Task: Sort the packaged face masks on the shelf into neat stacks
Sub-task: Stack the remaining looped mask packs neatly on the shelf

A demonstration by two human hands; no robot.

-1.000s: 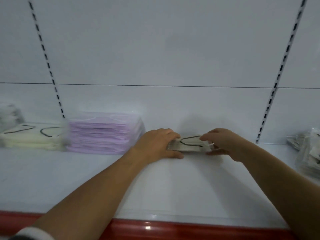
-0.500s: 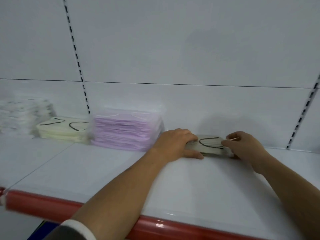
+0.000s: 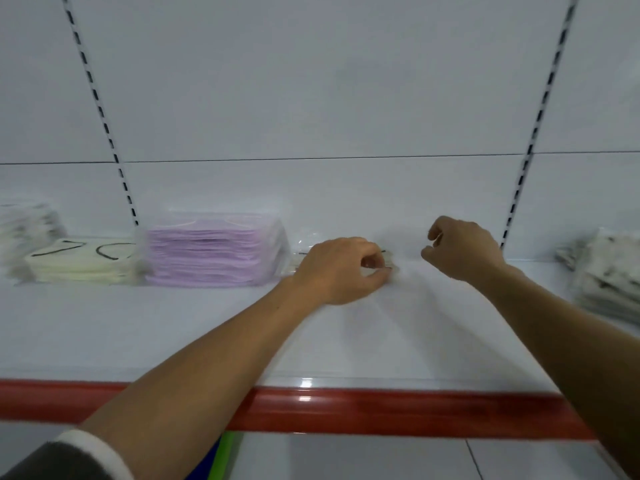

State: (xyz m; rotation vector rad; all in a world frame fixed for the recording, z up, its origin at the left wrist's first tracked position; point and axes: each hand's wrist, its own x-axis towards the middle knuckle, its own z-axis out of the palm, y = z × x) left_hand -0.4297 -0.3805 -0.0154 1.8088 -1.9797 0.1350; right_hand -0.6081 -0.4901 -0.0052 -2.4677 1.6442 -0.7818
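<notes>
My left hand (image 3: 341,268) lies over a thin beige mask pack (image 3: 390,262) at the back of the white shelf (image 3: 398,341), its fingers curled round the pack's right end. Most of the pack is hidden under that hand; only a sliver and some clear wrapper show. The pack sits just right of a tall purple mask stack (image 3: 207,252). My right hand (image 3: 462,249) hovers a little to the right of the pack, off the shelf surface, fingers loosely curled and holding nothing.
A cream mask stack (image 3: 83,259) with black ear loops lies left of the purple one, and a blurred white pile (image 3: 27,220) sits at the far left. A loose pile of patterned packs (image 3: 606,275) lies at the right. A red strip (image 3: 381,410) lines the shelf front.
My right hand has let go of the beige pack and lifted away to the right. My left hand has slid the pack leftward toward the purple stack.
</notes>
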